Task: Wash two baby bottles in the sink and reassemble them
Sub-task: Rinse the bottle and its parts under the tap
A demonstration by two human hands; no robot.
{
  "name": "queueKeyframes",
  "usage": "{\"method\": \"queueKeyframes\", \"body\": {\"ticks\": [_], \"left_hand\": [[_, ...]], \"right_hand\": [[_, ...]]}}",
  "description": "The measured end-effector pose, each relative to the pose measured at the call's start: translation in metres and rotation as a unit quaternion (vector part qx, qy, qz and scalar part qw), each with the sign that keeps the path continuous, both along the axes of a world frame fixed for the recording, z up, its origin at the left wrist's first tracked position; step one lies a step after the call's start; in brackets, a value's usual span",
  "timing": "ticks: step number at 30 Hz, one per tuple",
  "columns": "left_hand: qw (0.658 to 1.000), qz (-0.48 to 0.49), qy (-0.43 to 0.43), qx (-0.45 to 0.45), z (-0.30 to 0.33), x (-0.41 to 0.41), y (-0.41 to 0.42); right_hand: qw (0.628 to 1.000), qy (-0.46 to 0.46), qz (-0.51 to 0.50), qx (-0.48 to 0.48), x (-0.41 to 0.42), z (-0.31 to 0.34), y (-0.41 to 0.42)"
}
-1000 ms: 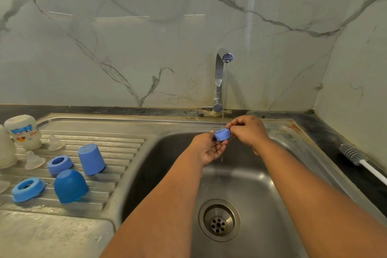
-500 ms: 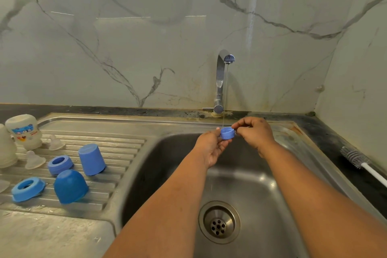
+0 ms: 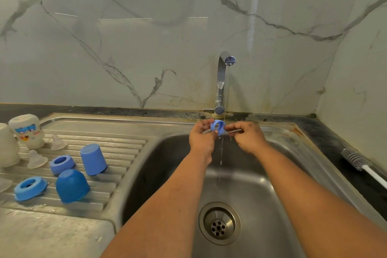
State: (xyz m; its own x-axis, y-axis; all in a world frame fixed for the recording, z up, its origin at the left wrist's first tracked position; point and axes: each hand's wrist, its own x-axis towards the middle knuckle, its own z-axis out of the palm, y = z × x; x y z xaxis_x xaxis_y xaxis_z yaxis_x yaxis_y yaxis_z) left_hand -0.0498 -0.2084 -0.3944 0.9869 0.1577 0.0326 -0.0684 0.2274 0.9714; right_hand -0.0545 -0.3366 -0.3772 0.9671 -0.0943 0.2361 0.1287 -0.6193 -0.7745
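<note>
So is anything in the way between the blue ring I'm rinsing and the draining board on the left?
Nothing visible blocks it. Both hands hold the blue ring under the tap; the sink edge toward the draining board is bare, with free ridges behind the blue cup.

I see a small blue ring (image 3: pixel 217 127) tipped on edge under the tap's thin stream at 12 o'clock; at 9 o'clock, two upturned blue caps (image 3: pixel 72 185), two blue collars (image 3: pixel 30 187), clear teats (image 3: pixel 36 159) and white bottles (image 3: pixel 27 130) sit draining.
</note>
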Motion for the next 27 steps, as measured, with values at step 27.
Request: {"method": "queueKeyframes", "body": {"ticks": [27], "left_hand": [[0.98, -0.037, 0.19, -0.039, -0.019, 0.014, 0.004]], "right_hand": [[0.989, -0.01, 0.034, -0.146, -0.001, -0.006, 0.013]]}}
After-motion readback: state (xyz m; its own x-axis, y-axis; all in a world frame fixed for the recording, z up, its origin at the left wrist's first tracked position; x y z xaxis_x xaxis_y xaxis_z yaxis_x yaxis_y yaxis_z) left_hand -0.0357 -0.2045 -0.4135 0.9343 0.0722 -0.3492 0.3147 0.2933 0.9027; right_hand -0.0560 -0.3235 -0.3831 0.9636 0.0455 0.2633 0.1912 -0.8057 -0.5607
